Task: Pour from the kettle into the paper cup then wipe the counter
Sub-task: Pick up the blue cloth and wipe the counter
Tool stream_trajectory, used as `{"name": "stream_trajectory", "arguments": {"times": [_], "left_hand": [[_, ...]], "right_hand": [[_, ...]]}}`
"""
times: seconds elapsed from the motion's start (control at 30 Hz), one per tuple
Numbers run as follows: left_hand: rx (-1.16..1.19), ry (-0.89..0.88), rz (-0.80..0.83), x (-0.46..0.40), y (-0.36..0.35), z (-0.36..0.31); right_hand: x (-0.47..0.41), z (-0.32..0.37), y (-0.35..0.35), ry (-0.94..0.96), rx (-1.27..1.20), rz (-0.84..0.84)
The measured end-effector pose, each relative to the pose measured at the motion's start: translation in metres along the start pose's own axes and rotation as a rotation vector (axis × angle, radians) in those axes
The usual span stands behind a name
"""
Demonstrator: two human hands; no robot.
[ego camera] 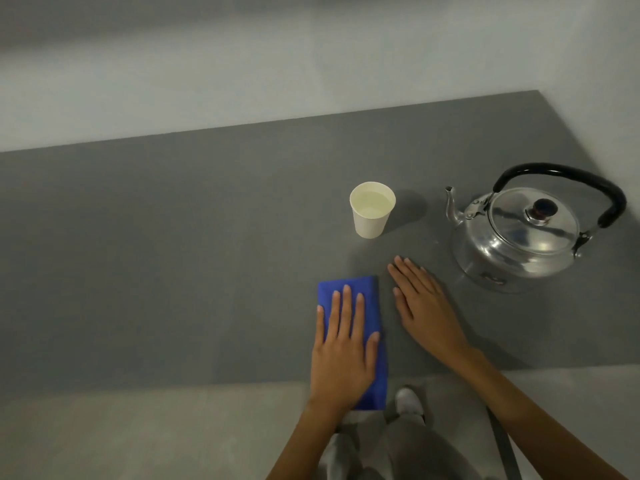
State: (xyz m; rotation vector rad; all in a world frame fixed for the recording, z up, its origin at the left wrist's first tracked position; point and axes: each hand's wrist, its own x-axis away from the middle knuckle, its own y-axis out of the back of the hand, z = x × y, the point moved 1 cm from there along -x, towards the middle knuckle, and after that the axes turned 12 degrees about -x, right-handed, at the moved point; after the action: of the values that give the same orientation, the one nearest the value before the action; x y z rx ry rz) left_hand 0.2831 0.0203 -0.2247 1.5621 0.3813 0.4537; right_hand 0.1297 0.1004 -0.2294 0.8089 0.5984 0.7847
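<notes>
Looks like we're past the pour: paper cup [372, 209] has liquid in it, kettle [519, 230] is parked upright to its right. Left hand [341, 348] lies flat, fingers spread, on the blue cloth [349, 285]; right hand [424, 306] rests flat on the desk [173, 254]. Wiping's what's left.
</notes>
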Motion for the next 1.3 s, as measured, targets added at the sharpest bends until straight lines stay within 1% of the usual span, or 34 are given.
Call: {"name": "stream_trajectory", "arguments": {"times": [0.1, 0.2, 0.33, 0.43, 0.57, 0.63, 0.77, 0.87, 0.97, 1.1, 1.2, 1.3], "left_hand": [[-0.026, 0.049, -0.023, 0.021, -0.004, 0.036], [0.011, 0.110, -0.023, 0.020, -0.001, 0.075], [0.039, 0.159, -0.030, -0.013, 0.004, 0.112], [0.064, 0.219, -0.040, -0.051, 0.006, 0.124], [0.050, 0.298, -0.008, -0.082, 0.007, 0.105], [0.027, 0.291, -0.005, -0.082, 0.006, 0.082], [0.013, 0.137, -0.024, -0.056, 0.000, 0.024], [-0.017, 0.038, -0.017, -0.024, -0.005, 0.010], [-0.001, 0.008, -0.005, 0.004, -0.008, 0.034], [0.040, 0.047, -0.017, 0.017, -0.001, 0.093], [0.031, 0.115, -0.023, -0.002, 0.007, 0.133], [0.049, 0.172, -0.034, -0.040, 0.009, 0.153]], "right_hand": [[0.000, 0.000, 0.000, 0.012, 0.000, -0.019], [0.001, -0.001, -0.002, 0.017, 0.018, -0.017], [0.002, -0.002, -0.004, 0.017, 0.063, -0.028], [0.003, -0.001, -0.005, 0.014, 0.084, -0.037], [0.003, 0.000, -0.006, 0.014, 0.108, -0.035], [0.003, 0.000, -0.006, 0.011, 0.105, -0.039], [0.003, 0.000, -0.006, 0.024, 0.106, -0.054], [0.003, -0.002, -0.004, 0.035, 0.103, -0.046], [0.003, -0.003, -0.003, 0.033, 0.076, -0.028], [0.003, -0.001, -0.003, 0.023, 0.070, -0.026], [0.003, -0.001, -0.004, 0.031, 0.096, -0.034], [0.004, -0.001, -0.005, 0.037, 0.106, -0.039]]}}
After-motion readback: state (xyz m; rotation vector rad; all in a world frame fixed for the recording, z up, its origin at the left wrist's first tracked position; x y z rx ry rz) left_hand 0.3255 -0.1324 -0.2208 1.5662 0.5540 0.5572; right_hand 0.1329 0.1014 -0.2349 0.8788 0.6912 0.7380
